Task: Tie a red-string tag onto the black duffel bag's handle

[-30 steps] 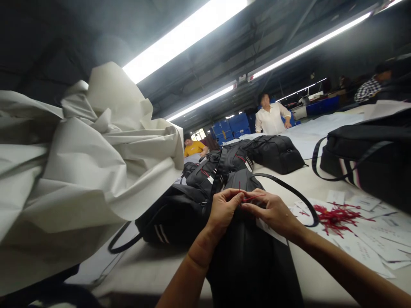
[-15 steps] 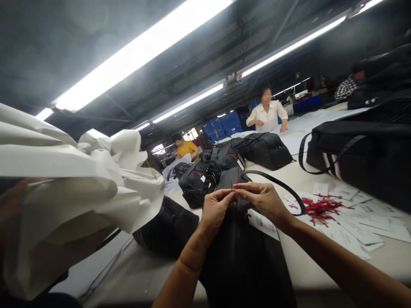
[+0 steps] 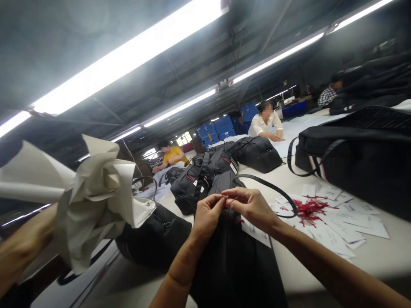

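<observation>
Just above a black bag [image 3: 237, 265], my left hand [image 3: 207, 214] pinches a thin red string [image 3: 231, 201] between thumb and fingertips. My right hand [image 3: 252, 207] is closed on the same string, its fingertips close to the left ones. A white tag [image 3: 256, 232] lies against the bag below my right hand. The bag's black strap [image 3: 276, 184] arches behind my right hand. To the right, a pile of white tags [image 3: 346, 222] with bunched red strings [image 3: 310, 209] lies on the pale table [image 3: 362, 267].
At left, another person's arm [image 3: 30, 239] holds crumpled white paper [image 3: 102, 192] near a black bag [image 3: 154, 239]. More black bags [image 3: 261, 154] stand beyond my hands, and a large one [image 3: 353, 167] at right. People in white [image 3: 265, 124] and yellow [image 3: 173, 155] are farther back.
The crumpled paper has swung and bunched up, showing the other person's arm. My fingertips have shifted on the string, with my right fingers slightly more spread. The person in white now leans lower.
</observation>
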A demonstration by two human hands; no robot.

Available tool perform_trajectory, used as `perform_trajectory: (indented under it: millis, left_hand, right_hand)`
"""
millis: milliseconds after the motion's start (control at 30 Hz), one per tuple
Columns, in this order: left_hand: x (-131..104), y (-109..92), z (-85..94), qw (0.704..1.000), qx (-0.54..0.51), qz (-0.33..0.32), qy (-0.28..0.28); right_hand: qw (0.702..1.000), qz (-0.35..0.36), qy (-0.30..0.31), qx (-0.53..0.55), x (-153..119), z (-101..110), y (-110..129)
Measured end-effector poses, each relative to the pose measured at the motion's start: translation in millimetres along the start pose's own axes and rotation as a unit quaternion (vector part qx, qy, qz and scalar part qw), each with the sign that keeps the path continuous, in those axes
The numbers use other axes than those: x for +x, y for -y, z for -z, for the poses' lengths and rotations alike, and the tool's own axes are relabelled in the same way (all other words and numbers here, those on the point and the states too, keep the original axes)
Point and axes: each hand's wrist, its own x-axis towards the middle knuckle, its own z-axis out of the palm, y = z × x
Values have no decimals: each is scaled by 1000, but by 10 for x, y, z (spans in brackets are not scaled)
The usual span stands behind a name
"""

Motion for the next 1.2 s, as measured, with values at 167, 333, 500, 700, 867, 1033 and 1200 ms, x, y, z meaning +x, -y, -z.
perform_trajectory:
  millis: [167, 333, 500, 700, 867, 1033, 1200]
  left_hand:
    - [19, 13, 20, 1000, -22, 16, 2]
    - [25, 30, 31, 999, -29, 27, 2]
    - [6, -5, 30, 999, -20, 30, -1]
    - [15, -1, 37, 999, -36, 28, -17]
    - [26, 30, 26, 999, -28, 25, -18]
    - [4, 42, -15, 999, -22, 2, -23]
    - [-8, 58, -25, 995, 5, -52, -91]
  right_hand:
    - [999, 27, 27, -38, -13, -17, 31]
    - [998, 47, 27, -26, -17, -24, -3]
    - [996, 79, 20, -40, -46, -40, -34]
    - [985, 141, 79, -64, -52, -5, -42]
    - [988, 133, 67, -29, -34, 9, -124]
    - [995, 79, 38, -36, -24, 30, -141]
    - [999, -32, -33, 15, 26, 42, -138]
